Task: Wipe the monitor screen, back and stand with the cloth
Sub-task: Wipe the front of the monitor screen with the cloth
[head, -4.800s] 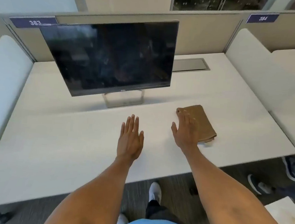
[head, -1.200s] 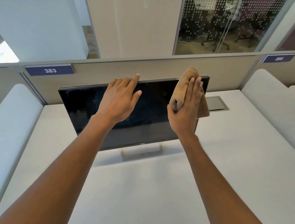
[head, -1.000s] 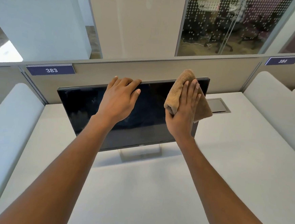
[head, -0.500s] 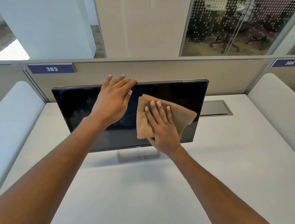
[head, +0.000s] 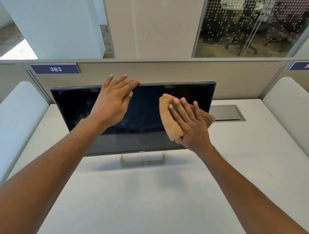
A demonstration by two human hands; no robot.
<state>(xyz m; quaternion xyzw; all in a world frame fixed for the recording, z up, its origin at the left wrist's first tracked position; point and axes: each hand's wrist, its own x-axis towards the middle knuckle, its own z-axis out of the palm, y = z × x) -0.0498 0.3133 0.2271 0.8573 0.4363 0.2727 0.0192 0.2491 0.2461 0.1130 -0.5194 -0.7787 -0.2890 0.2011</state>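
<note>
A black Dell monitor [head: 144,114] stands on a silver stand [head: 142,161] on the white desk [head: 143,199]. My left hand [head: 112,102] rests on the screen's upper middle, its straight fingers reaching over the top edge. My right hand [head: 190,125] presses a tan cloth [head: 168,116] flat against the right part of the screen, fingers straight and spread. The cloth is partly bunched under the palm and one corner sticks out past the monitor's right edge. My right thumb is hidden. Faint smudges show on the left part of the screen.
A beige partition [head: 172,70] with the label 383 [head: 55,69] runs right behind the monitor. Padded white dividers [head: 10,124] [head: 294,113] bound the desk left and right. A grey cable hatch [head: 226,113] lies in the desk behind the monitor's right edge.
My right hand has slid the cloth from the screen's middle toward its right edge and slightly up. The left hand stays at the top edge.
</note>
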